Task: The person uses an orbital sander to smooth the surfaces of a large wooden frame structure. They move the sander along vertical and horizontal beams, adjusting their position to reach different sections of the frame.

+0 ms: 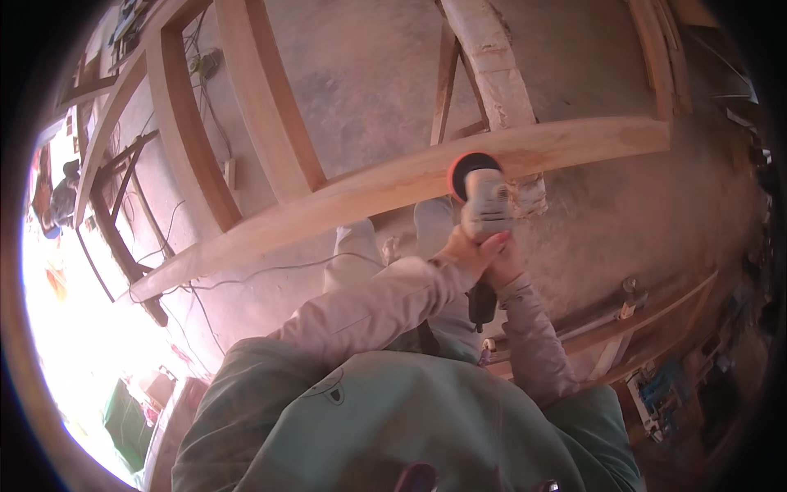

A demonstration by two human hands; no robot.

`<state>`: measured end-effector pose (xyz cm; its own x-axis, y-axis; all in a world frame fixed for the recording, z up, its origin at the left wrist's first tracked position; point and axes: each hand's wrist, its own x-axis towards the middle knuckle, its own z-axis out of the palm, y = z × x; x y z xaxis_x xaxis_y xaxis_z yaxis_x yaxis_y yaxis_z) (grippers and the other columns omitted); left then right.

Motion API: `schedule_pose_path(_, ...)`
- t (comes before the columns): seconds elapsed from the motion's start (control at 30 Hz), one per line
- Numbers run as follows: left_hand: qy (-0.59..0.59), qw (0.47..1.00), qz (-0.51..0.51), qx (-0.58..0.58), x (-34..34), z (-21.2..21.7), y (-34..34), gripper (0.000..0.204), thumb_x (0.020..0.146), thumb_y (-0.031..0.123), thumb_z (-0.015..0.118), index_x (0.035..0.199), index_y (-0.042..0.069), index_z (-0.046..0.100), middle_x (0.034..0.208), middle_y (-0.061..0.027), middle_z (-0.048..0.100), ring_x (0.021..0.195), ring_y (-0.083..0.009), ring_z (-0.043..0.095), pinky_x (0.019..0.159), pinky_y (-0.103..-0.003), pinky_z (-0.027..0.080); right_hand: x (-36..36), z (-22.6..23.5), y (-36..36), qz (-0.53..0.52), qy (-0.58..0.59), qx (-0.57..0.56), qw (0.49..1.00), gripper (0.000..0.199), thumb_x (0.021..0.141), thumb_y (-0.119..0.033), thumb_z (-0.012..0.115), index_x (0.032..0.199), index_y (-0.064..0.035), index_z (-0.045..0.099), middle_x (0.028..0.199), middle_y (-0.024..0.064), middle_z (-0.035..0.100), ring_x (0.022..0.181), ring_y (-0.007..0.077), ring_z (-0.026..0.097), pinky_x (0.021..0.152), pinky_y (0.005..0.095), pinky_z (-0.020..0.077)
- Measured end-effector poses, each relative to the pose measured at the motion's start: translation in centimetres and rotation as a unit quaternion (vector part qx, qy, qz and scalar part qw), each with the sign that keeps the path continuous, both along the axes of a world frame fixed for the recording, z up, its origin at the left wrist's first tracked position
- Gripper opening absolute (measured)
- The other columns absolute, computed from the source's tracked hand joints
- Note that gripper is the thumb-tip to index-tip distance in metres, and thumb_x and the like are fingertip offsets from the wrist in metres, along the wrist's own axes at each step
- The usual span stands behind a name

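A power sander with a pale body [487, 211] and a round black disc edged in orange [470, 174] is held out in front of me. Its disc is at the near edge of a long wooden rail [361, 194], part of a large wooden frame; the exact contact is hard to make out. My left hand [467, 252] is closed round the sander's body just behind the head. Close beside it, my right hand [505, 264] grips the same tool from the right. The tool's dark rear end [482, 305] shows below my hands.
Crosspieces [270, 102] join the rail on the left. A rough, whitish support [496, 70] passes under it. A cable [270, 269] runs leftward across the floor. Behind on the right lie a wooden piece [656, 322] and a small bottle [630, 299]; bright light washes out the far left.
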<state>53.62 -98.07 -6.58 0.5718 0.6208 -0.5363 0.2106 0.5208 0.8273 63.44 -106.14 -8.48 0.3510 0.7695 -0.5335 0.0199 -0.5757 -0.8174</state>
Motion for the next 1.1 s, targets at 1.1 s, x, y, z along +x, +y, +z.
schedule_pose_path(1.1, 0.029, 0.997, 0.021, 0.062, -6.8, -3.2, -0.5, 0.030, 0.092, 0.028, 0.057, 0.105, 0.002, 0.066, 0.090, -0.0127, 0.070, 0.086, -0.0270, 0.066, 0.075, -0.036, 0.050, -5.4, 0.4, 3.4, 0.064, 0.017, 0.012, 0.998, 0.050, 0.074, -0.035, 0.072, 0.108, 0.0002, 0.058, 0.095, 0.0188, 0.067, 0.090, 0.0297, 0.066, 0.078, 0.0373, 0.0511)
